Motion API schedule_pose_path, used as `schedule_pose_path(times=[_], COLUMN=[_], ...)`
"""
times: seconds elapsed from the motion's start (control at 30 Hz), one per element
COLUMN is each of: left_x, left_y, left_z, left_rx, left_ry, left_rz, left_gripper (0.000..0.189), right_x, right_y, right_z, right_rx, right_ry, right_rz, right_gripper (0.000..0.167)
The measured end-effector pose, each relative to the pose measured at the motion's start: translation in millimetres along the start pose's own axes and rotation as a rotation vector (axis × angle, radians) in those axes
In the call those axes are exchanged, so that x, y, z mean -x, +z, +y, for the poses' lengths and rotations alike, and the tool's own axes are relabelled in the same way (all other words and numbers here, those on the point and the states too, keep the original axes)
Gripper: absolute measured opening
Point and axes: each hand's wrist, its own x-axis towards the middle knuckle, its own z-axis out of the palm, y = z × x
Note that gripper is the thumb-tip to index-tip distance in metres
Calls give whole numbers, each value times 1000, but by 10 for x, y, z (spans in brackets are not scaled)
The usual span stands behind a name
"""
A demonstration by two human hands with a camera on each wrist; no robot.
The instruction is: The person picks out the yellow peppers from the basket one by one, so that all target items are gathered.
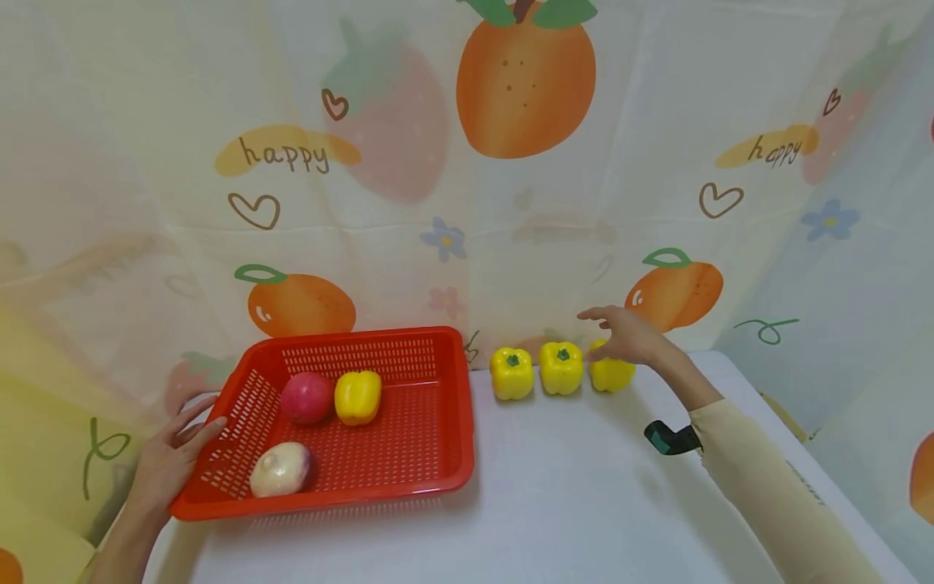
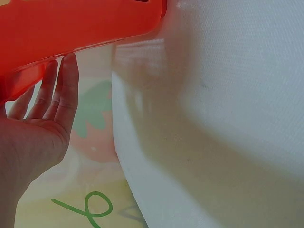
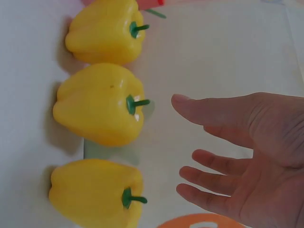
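At the left side of the red plastic basket [image 1: 454, 438], my left hand [image 1: 169, 458] holds the rim, thumb over the edge and fingers against its outer side. In the left wrist view, those fingers [image 2: 66, 97] reach up to the basket's rim [image 2: 85, 31]. My right hand [image 1: 631, 334] hovers by the rightmost yellow bell pepper [image 1: 613, 375], covering part of it in the head view. Its thumb and fingers are spread, holding nothing. The right wrist view shows a gap between the hand [image 3: 247, 147] and the three peppers, including the middle one [image 3: 97, 104].
Inside the basket lie a yellow bell pepper [image 1: 358, 398], a round pinkish-red item [image 1: 307, 397] and a white-and-purple turnip-like vegetable [image 1: 280, 470]. The peppers stand in a row on the white table [image 1: 554, 495], near the fruit-printed curtain [image 1: 525, 268] behind it.
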Motion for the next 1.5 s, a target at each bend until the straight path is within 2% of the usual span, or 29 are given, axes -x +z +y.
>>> schedule_pose_path(times=[0.47,0.77,1.17,1.3,1.5], left_x=[13,-5,-1,4,11], left_y=[-2,-2,-5,-5,-7], left_z=[9,-9,1,12,15], left_rx=[10,98,44,64,90], left_ry=[28,37,1,-2,16], left_rz=[4,-7,-7,-11,-10], left_gripper=[58,51,62,58,50], right_x=[-156,-211,-286,-307,-371], right_y=[159,233,357,391,487], right_z=[-270,-407,-589,-670,-803], right_rx=[-90,-115,-190,-225,-217], right_ry=[-43,-81,-100,-97,-87], right_rz=[-26,-28,-43,-58,-65], right_gripper=[64,61,62,60,58])
